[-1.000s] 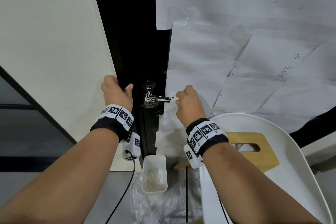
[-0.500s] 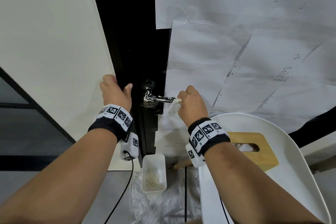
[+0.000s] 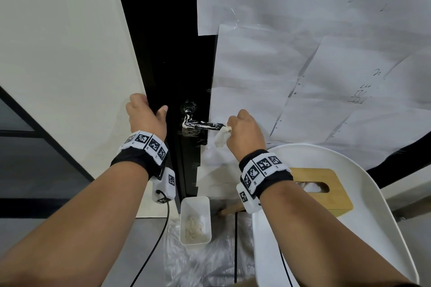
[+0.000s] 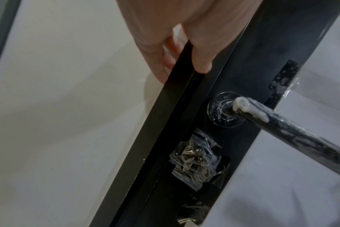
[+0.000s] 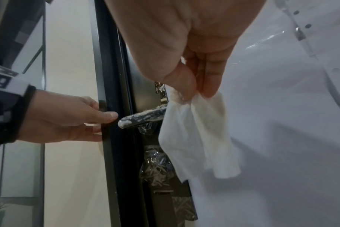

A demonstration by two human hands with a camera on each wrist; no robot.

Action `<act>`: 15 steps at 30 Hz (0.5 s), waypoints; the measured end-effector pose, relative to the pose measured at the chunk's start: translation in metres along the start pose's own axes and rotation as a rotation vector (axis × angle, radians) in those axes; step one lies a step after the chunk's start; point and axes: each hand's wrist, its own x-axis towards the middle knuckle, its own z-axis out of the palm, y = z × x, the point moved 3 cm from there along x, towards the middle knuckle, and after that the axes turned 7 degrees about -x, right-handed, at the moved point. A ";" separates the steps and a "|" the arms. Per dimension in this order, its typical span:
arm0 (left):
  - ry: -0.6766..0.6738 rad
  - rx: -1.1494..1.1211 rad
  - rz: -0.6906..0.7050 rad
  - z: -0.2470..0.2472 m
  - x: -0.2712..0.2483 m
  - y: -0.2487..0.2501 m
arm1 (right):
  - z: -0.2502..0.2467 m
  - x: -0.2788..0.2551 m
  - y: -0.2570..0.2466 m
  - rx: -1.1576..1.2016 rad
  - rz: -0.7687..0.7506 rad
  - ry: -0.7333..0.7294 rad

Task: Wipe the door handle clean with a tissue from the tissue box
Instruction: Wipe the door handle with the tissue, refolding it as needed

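A black lever door handle [image 3: 201, 124] [image 4: 293, 130] [image 5: 144, 116] smeared with white paste juts from the black door [image 3: 168, 53]. My right hand [image 3: 245, 133] [image 5: 196, 86] pinches a white tissue [image 3: 221, 138] [image 5: 196, 135] between thumb and fingers just off the lever's free end; the tissue hangs down. My left hand [image 3: 145, 115] [image 4: 177, 58] [image 5: 72, 118] grips the door's edge, thumb on the front face, fingers behind. A wooden tissue box [image 3: 326, 190] lies on a white chair [image 3: 373, 205] at lower right.
White paper sheets [image 3: 303, 65] cover the door panel right of the handle. A small white bin [image 3: 196, 219] with used tissues stands on plastic sheeting [image 3: 200, 263] on the floor below the handle. A cream wall [image 3: 65, 53] is at left. Crumpled plastic wrap [image 4: 196, 162] is taped under the handle.
My right hand has slid right along the lever and come off its end with the tissue, which now hangs loose. The left hand keeps its hold on the door edge.
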 end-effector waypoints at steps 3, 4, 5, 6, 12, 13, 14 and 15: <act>-0.002 0.002 -0.002 -0.001 0.000 0.000 | -0.002 0.001 0.003 0.018 0.017 0.016; -0.005 0.000 0.001 -0.001 0.000 0.000 | -0.001 0.002 0.004 0.033 0.027 0.034; -0.006 -0.001 0.006 -0.001 -0.001 0.000 | 0.000 0.003 0.005 0.043 0.033 0.048; -0.006 -0.002 0.010 -0.001 -0.001 0.000 | 0.001 0.004 0.005 0.044 0.033 0.051; -0.007 -0.002 0.006 -0.001 -0.001 0.002 | 0.002 0.001 0.003 0.019 0.001 -0.013; -0.007 -0.001 0.005 -0.001 -0.001 0.002 | 0.001 0.002 0.003 0.021 0.007 -0.009; -0.008 0.000 0.004 -0.001 -0.001 0.002 | -0.001 0.003 0.004 0.026 0.017 0.005; -0.008 0.001 0.003 -0.001 -0.001 0.002 | -0.002 0.004 0.004 0.033 0.025 0.026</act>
